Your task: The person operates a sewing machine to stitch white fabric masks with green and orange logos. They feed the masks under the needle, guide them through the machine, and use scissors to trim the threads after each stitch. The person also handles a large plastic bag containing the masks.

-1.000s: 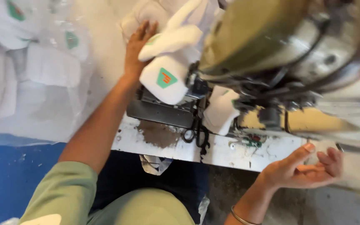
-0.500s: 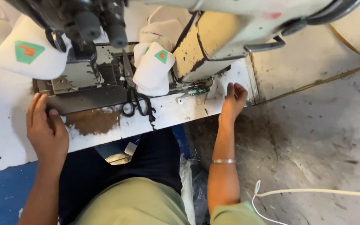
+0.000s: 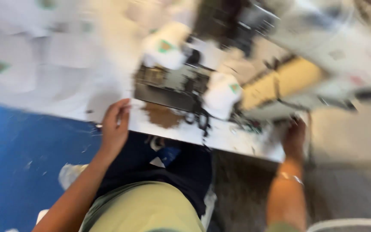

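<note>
Left hand (image 3: 116, 127) has shifted to the table edge (image 3: 237, 144), open; right hand (image 3: 295, 138) grips it.

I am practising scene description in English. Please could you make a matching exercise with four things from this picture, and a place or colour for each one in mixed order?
Things:
1. left hand
2. right hand
3. scissors
4. bracelet

Descriptions:
A. on the right wrist
B. dark, lying on the white table near a brown patch
C. resting on the table's front edge, beside the blue floor
D. at the table's right corner, below the yellow machine part

Pairs: 1-C, 2-D, 3-B, 4-A
</note>
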